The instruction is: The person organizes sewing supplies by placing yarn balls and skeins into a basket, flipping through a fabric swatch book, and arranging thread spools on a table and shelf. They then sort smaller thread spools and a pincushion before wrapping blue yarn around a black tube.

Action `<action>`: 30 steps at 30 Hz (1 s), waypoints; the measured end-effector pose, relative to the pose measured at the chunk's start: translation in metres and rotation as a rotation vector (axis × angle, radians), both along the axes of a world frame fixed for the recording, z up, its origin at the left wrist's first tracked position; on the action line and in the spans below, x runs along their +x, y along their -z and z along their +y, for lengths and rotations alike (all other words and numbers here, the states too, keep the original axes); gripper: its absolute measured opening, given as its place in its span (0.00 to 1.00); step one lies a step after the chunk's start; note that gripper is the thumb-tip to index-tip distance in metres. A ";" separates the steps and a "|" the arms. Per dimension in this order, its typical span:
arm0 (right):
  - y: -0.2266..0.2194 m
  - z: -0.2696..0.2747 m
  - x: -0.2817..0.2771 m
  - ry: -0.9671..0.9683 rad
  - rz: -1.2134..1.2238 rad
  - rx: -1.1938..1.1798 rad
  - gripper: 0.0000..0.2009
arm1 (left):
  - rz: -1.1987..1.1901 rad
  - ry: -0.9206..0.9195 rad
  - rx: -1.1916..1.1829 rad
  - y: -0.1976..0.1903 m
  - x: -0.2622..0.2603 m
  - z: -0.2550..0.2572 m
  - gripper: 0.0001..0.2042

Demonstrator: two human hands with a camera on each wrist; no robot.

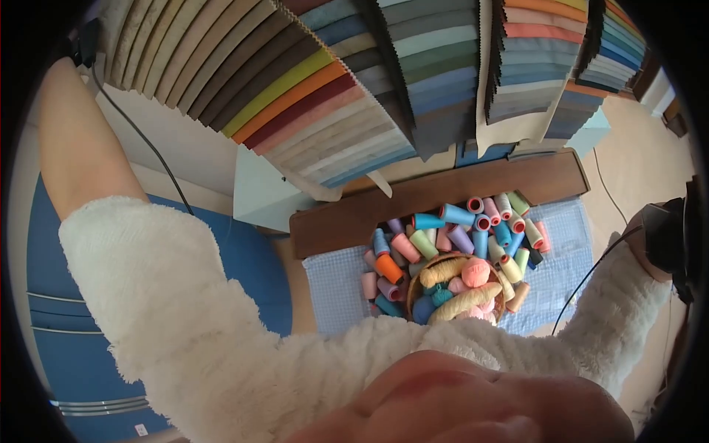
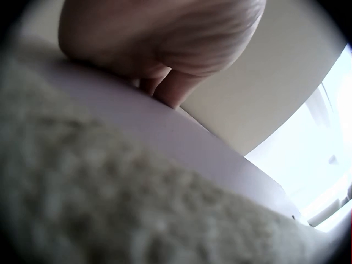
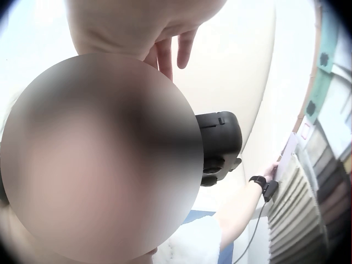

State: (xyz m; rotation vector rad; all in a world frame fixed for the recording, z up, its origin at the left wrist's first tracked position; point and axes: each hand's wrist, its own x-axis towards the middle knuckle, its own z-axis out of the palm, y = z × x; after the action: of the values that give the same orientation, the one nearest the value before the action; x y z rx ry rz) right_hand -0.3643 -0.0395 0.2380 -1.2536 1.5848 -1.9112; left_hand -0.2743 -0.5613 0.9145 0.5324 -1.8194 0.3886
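Observation:
My left hand (image 2: pixel 159 36) grips the edge of a pale lilac board (image 2: pixel 165 129), its fingertips passing behind that edge in the left wrist view. In the right wrist view this board stands right at the top of the hanging beige fabric samples (image 1: pixel 185 55). A black wrist camera (image 3: pixel 270 191) sits on that arm. My right hand (image 3: pixel 148 25) is raised beside the head, its fingers hanging loosely with nothing visible in them. A black head camera (image 3: pixel 221 146) is just below those fingers. In the head view both hands are mostly hidden at the dark image border.
Several fabric sample books (image 1: pixel 443 66) hang in front. Below stand a brown wooden ledge (image 1: pixel 443 199) and a checked blue cloth (image 1: pixel 336 284) with many thread cones (image 1: pixel 458 214) and a basket (image 1: pixel 504 303) of yarn. A blue curved surface (image 1: pixel 244 258) lies at left. Cables (image 1: pixel 151 140) trail from the wrists.

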 end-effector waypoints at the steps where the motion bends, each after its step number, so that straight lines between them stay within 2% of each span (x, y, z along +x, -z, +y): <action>1: 0.014 0.001 0.012 -0.011 -0.038 0.030 0.19 | -0.004 0.001 -0.007 0.001 -0.005 0.000 0.18; 8: 0.080 -0.001 0.082 -0.068 -0.228 0.188 0.20 | -0.040 0.057 -0.041 0.017 -0.015 -0.011 0.20; 11: 0.096 -0.001 0.106 -0.075 -0.260 0.207 0.20 | -0.153 0.181 -0.025 0.029 -0.003 -0.005 0.18; 13: 0.096 -0.002 0.113 -0.071 -0.260 0.204 0.20 | -0.240 0.252 0.006 0.052 0.009 0.010 0.22; 14: 0.097 -0.002 0.116 -0.069 -0.249 0.194 0.20 | -0.342 0.307 0.098 0.060 0.021 0.019 0.26; 17: 0.076 0.003 0.107 -0.045 -0.197 0.136 0.20 | -0.227 0.577 0.210 0.139 0.062 0.134 0.26; 19: 0.037 0.014 0.083 -0.014 -0.087 0.036 0.20 | -0.210 0.747 0.270 0.177 0.097 0.202 0.29; 20: -0.004 0.022 0.062 0.002 -0.001 -0.039 0.21 | -0.073 0.887 0.174 0.196 0.099 0.232 0.31; 22: -0.094 0.042 0.023 0.016 0.191 -0.210 0.21 | 0.017 1.072 0.124 0.224 0.124 0.285 0.33; 24: -0.177 0.072 0.007 -0.003 0.380 -0.354 0.21 | -0.444 1.399 0.165 0.222 0.177 0.322 0.35; 26: -0.248 0.100 0.007 -0.057 0.557 -0.478 0.21 | -0.744 1.620 0.045 0.220 0.216 0.348 0.37; 28: -0.291 0.119 0.023 -0.131 0.685 -0.539 0.21 | -0.500 1.542 -0.135 0.242 0.236 0.391 0.37; 30: -0.310 0.130 0.048 -0.187 0.781 -0.565 0.21 | -0.356 1.461 -0.257 0.261 0.246 0.418 0.37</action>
State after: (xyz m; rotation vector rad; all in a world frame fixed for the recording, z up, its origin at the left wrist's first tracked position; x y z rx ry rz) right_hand -0.3159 0.0904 0.5477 -2.5175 1.1462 -1.9174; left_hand -0.0282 -0.1434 0.6540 -1.1054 -1.9583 -0.3239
